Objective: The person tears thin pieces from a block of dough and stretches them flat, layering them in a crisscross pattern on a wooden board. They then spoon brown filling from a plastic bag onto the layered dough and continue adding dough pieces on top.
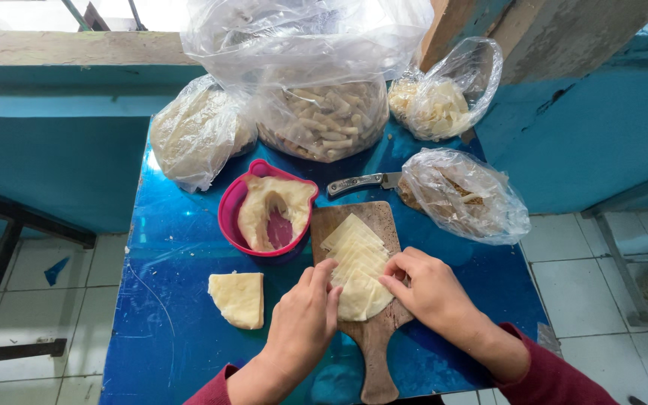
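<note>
The left hand (303, 315) and right hand (429, 289) both rest on a fanned stack of thin dough sheets (358, 262) lying on a wooden paddle-shaped cutting board (373, 337) at the near centre of the glossy blue counter (166, 300). The fingers (397, 283) of both hands are drawn narrow and pinch the nearest sheet at its opposite edges; neither hand lifts anything clear. The sheets are pale yellow, matte and wedge-shaped, overlapped like tiles. They appear light, soft and limp, likely to tear or stick if pulled from one corner, so support at two edges is judged advisable. A thicker dough wedge (238, 299) lies apart to the left. A pink plastic bowl (228, 210) holds a smeared lump of dough. A steel-handled knife (358, 182) lies behind the board, among clear plastic bags (465, 193) of pale pieces.
</note>
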